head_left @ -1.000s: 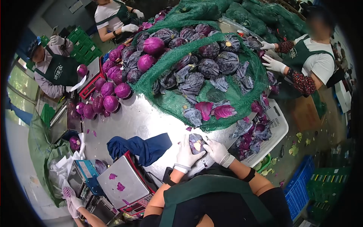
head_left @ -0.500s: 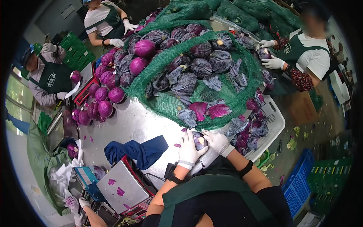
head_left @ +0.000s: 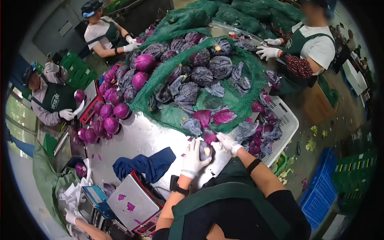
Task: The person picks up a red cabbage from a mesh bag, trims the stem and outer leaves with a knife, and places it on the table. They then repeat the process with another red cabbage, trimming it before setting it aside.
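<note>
My gloved left hand [head_left: 194, 157] is closed around the side of a small purple cabbage [head_left: 205, 151], its pale stem end facing up. Just to the right, my gloved right hand [head_left: 228, 144] pinches a loose purple outer leaf [head_left: 210, 137], blurred, at the cabbage's far side. Both hands are above the near edge of the metal table [head_left: 146, 132]. Beyond them lies an open green net [head_left: 168, 114] with dark-leaved cabbages [head_left: 202, 76] and torn leaves [head_left: 224, 116].
Peeled cabbages [head_left: 111, 125] are piled at left, before a red scale [head_left: 91, 106]. A blue cloth [head_left: 148, 164] lies beside a nearer scale [head_left: 134, 199]. At right stands a white crate [head_left: 291, 123] of leaves. Co-workers stand at the left, far left and right; a co-worker's arm [head_left: 89, 229] shows lower left.
My right hand has moved off the cabbage to the right, with a leaf now pulled out. The right co-worker's hands no longer hold a cabbage. The view has shifted slightly.
</note>
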Tool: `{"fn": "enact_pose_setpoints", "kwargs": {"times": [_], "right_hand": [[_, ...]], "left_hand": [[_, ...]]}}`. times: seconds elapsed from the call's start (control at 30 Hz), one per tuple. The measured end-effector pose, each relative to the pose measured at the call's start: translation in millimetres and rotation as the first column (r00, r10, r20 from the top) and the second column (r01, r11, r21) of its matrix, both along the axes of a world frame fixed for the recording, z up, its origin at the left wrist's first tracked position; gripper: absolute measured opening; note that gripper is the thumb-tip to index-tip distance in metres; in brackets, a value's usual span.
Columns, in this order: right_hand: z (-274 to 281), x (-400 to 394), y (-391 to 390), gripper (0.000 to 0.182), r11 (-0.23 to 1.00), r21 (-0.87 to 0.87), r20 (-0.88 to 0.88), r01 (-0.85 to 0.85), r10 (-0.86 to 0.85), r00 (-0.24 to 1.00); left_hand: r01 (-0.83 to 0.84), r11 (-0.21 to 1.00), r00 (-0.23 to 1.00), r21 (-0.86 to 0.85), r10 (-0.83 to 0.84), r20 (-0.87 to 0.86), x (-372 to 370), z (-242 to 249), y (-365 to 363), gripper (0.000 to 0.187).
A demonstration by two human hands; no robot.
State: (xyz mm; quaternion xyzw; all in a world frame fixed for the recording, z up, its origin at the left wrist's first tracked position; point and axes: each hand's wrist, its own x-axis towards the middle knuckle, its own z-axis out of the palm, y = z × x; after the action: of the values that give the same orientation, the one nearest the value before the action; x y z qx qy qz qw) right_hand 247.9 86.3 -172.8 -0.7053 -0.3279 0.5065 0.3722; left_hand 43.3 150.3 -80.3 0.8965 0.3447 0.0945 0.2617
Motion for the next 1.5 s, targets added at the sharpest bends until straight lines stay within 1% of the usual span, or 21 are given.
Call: {"fn": "enact_pose_setpoints", "kwargs": {"times": [0.07, 0.17, 0.2, 0.27, 0.4, 0.47, 0.53, 0.57, 0.6, 0.63, 0.77, 0.8, 0.9, 1.0, 1.07, 1.1, 1.13, 1.17, 1.27, 1.37, 1.5], "right_hand": [[2.4, -12.9, -9.1, 0.04, 0.997, 0.0, 0.024, 0.081, -0.081, 0.996], [25.6, -33.6, -14.6, 0.043, 0.991, 0.044, -0.149, 0.128, -0.12, 0.982], [26.2, -40.7, -15.2, 0.044, 0.992, 0.074, -0.176, 0.104, -0.09, 0.98], [34.6, -51.6, -17.3, 0.045, 0.993, 0.096, -0.21, 0.065, -0.044, 0.977], [27.9, -37.3, -12.1, 0.044, 0.999, 0.027, -0.255, 0.038, -0.03, 0.967], [9.4, -20.9, -10.0, 0.045, 0.978, -0.043, -0.359, 0.203, -0.205, 0.911], [-4.9, -0.3, -13.7, 0.048, 0.979, -0.092, -0.297, 0.184, -0.204, 0.933], [-14.1, -0.1, -15.8, 0.051, 0.984, 0.143, 0.176, 0.104, -0.129, 0.976], [-20.8, -1.7, -18.2, 0.055, 0.95, 0.304, 0.611, -0.077, -0.132, 0.781], [44.8, -14.0, -12.8, 0.057, 0.998, -0.067, 0.602, -0.011, 0.049, 0.797], [70.4, -65.4, -13.6, 0.037, 0.981, 0.056, 0.463, -0.184, 0.138, 0.876], [74.8, -76.4, -13.3, 0.033, 0.97, 0.023, 0.438, -0.241, 0.207, 0.875], [55.2, -82.8, -18.4, 0.022, 0.978, 0.049, 0.505, -0.201, 0.149, 0.85], [40.9, -60.3, -23.7, 0.015, 0.984, 0.122, 0.446, -0.132, 0.064, 0.893], [4.6, -30.7, -22.5, 0.013, 0.971, 0.231, 0.276, 0.065, -0.129, 0.953], [26.5, -24.6, -21.5, 0.013, 0.976, 0.211, 0.532, -0.045, -0.076, 0.844], [51.0, -17.8, -24.6, 0.014, 0.976, 0.16, 0.746, -0.145, -0.023, 0.666], [81.0, -26.8, -20.1, 0.019, 0.955, 0.26, 0.654, -0.14, -0.067, 0.754], [114.5, -52.8, -14.2, 0.024, 0.879, 0.277, 0.521, -0.389, 0.202, 0.829], [109.3, -64.9, -5.2, 0.032, 0.813, -0.097, 0.707, -0.575, 0.463, 0.535], [88.7, -66.9, -2.4, 0.024, 0.791, -0.023, 0.792, -0.612, 0.388, 0.472]], "left_hand": [[0.064, 0.998, 0.991, 0.026, -0.066, 0.114, -17.1, -7.7, 1.5, 0.089], [0.002, 0.957, 0.954, -0.289, 0.085, 0.288, -51.8, -10.2, 0.1, 0.091], [-0.006, 0.978, 0.948, -0.21, 0.072, 0.309, -61.4, -8.6, -1.0, 0.088], [-0.113, 0.629, 0.806, -0.769, 0.51, 0.299, -64.6, 9.6, -13.8, 0.081], [-0.218, 0.666, 0.804, -0.714, 0.537, 0.255, -62.9, -13.9, -10.4, 0.075], [-0.287, 0.712, 0.86, -0.641, 0.486, 0.155, -61.8, -16.4, -2.7, 0.075], [-0.248, 0.556, 0.807, -0.793, 0.572, 0.148, -63.4, -19.0, -1.6, 0.076], [-0.236, 0.606, 0.8, -0.76, 0.565, 0.203, -68.2, -31.6, -1.1, 0.077], [-0.226, 0.653, 0.793, -0.723, 0.554, 0.252, -71.7, -38.8, -1.4, 0.078], [-0.215, 0.576, 0.781, -0.789, 0.586, 0.215, -70.3, -32.5, -3.2, 0.079], [-0.171, 0.299, 0.826, -0.939, 0.563, 0.029, -54.4, 0.9, -6.8, 0.084], [-0.119, 0.544, 0.708, -0.831, 0.633, 0.313, -51.6, -29.9, -21.9, 0.085], [-0.111, 0.744, 0.711, -0.659, 0.523, 0.47, -55.8, -68.8, -26.3, 0.082], [-0.051, 0.241, 0.599, -0.969, 0.784, 0.164, -57.7, -24.8, -16.1, 0.074], [-0.011, 0.174, 0.594, -0.985, 0.793, 0.133, -68.0, -21.0, -7.9, 0.082], [-0.008, 0.174, 0.592, -0.985, 0.795, 0.136, -66.1, -11.6, -6.6, 0.082], [-0.026, 0.487, 0.697, -0.873, 0.635, 0.333, -63.2, -0.5, -4.9, 0.083], [0.0, 0.744, 0.789, -0.668, 0.411, 0.457, -60.3, 6.0, -3.8, 0.084], [0.029, 0.918, 0.946, -0.395, 0.103, 0.308, -52.8, -2.5, 1.0, 0.089], [0.115, 0.927, 0.98, -0.357, -0.046, 0.196, -41.6, -0.1, 0.7, 0.091], [0.186, 0.888, 0.971, -0.421, -0.102, 0.214, -48.1, -10.4, 6.4, 0.099]]}}
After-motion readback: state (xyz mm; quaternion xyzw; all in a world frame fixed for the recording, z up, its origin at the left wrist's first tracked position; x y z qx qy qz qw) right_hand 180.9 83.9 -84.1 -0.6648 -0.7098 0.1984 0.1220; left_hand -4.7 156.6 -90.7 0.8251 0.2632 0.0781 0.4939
